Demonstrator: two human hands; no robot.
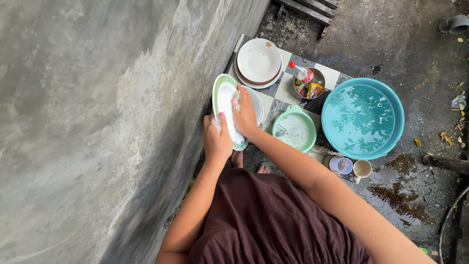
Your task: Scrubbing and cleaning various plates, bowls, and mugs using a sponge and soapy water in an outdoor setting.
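Showing: a person squatting beside a grey concrete wall point(97, 122), seen from above, both hands on an oval plate point(224, 105).
Stack of plates: white round plates point(259, 61) piled on the tiled patch point(332, 74) of ground, just beyond the oval plate.
Metal bowl: a small steel bowl point(312, 78) to the right of the stack, holding a clear bottle with a red cap point(300, 73) and a coloured packet point(315, 90).
Green basin: a small light-green basin point(294, 130) with foamy water, just right of the right forearm.
Blue basin: a large turquoise basin point(363, 119) full of clear water, well to the right, touching or nearly touching the green one.
Cups: two cups point(351, 167) on wet ground below the blue basin, one pale blue inside, one beige.
In the way: a second white dish point(258, 105) lies close behind the oval plate, partly hidden by the right hand; the wall runs close along the plate's left edge.
Oval plate, position: held tilted on edge above the ground, between the wall and the green basin, in front of the person's knees.
Oval plate, look: white centre with a green patterned rim, coated in soapy film.
Left hand point(216, 139): closed on the plate's near rim, thumb over the face, foam on the fingers.
Right hand point(244, 115): fingers curled, pressing something small against the plate's face; what it is cannot be told.
Clothing: a dark maroon garment point(268, 220) fills the lower frame.
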